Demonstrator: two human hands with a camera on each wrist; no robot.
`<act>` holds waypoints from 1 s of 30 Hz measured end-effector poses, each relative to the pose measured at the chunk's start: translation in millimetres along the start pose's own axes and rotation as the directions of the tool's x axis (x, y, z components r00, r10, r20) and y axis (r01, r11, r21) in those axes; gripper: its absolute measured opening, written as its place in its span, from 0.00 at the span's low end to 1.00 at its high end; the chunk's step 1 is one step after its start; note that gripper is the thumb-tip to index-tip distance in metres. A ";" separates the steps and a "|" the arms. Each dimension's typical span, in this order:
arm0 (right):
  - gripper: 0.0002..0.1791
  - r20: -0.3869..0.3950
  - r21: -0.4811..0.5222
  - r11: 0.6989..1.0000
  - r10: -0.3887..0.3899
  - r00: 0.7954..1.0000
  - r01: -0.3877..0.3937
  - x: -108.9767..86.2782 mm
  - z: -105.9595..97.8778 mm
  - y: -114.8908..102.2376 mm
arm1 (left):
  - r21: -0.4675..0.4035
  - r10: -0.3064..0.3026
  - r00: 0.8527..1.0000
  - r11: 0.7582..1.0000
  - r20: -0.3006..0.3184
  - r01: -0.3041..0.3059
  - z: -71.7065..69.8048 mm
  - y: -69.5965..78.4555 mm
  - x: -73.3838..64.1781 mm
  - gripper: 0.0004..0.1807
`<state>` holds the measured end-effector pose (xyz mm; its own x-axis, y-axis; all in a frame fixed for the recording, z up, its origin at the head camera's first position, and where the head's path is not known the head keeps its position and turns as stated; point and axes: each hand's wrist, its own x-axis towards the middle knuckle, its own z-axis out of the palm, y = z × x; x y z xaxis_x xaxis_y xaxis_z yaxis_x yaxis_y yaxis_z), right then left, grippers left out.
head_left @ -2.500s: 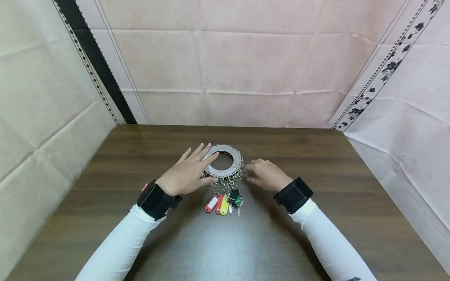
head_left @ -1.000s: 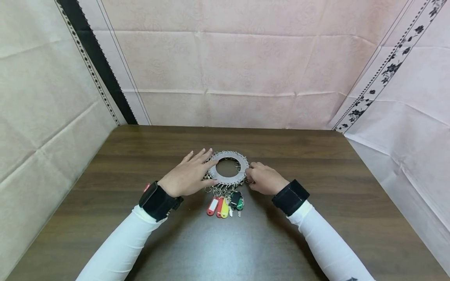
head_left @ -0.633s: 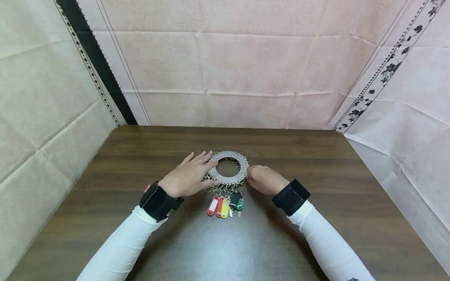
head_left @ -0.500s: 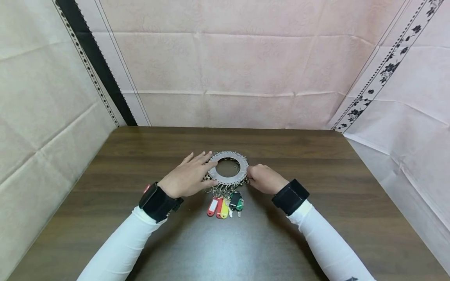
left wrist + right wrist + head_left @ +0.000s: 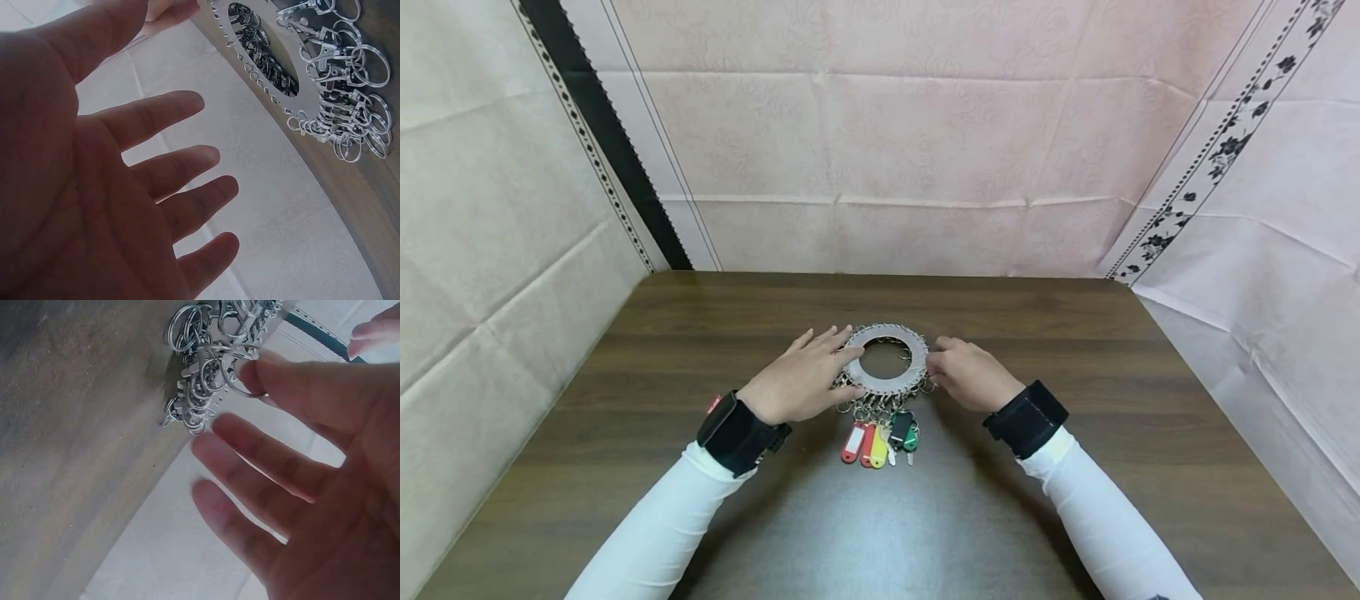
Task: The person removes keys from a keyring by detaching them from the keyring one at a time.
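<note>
A flat grey ring-shaped disc [image 5: 855, 377] stands mid-table, its rim hung with metal clasps and key rings [image 5: 200, 406]. From its near side hang red tags [image 5: 853, 442], a yellow tag [image 5: 878, 448], a black fob [image 5: 900, 427], a green tag [image 5: 912, 438] and small keys [image 5: 892, 455]. My left hand [image 5: 797, 379] is spread, fingers straight, at the disc's left edge; whether it touches, I cannot tell. At the right edge, my right hand [image 5: 973, 375] pinches one key ring between thumb and forefinger, its other fingers held apart in the right wrist view.
The brown wooden table [image 5: 737, 300] has rounded far corners. White patterned cloth [image 5: 925, 150] hangs behind it and along both sides, with a black band [image 5: 617, 142] at the left and a floral strip at the right.
Since the earliest frame the disc and tags have shifted a little right and nearer. My right hand has come to its right edge, and its fingers have just lifted and spread. My left hand barely moved.
</note>
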<state>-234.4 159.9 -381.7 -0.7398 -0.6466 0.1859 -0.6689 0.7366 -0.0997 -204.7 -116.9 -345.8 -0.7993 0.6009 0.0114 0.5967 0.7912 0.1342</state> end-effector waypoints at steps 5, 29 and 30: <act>0.04 -0.096 -0.014 0.999 -0.051 0.994 0.050 0.1 -2.3 4.1 | -0.002 0.001 1.000 1.000 -0.007 -0.001 0.4 -0.5 -0.9 0.36; 0.02 -0.488 0.053 0.987 -0.106 0.866 0.151 2.8 -43.2 -14.2 | 0.008 -0.006 1.000 1.000 0.002 0.006 -0.7 -2.4 -0.5 0.37; 0.02 -0.497 0.054 0.986 -0.109 0.861 0.156 2.8 -44.2 -15.8 | 0.011 -0.005 1.000 1.000 0.002 0.005 -0.6 -2.5 -0.4 0.37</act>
<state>-222.7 155.1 -336.4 -0.5283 -0.5386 0.6564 -0.7787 0.6154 -0.1218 -205.9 -119.2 -345.5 -0.8022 0.5971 0.0091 0.5934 0.7954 0.1235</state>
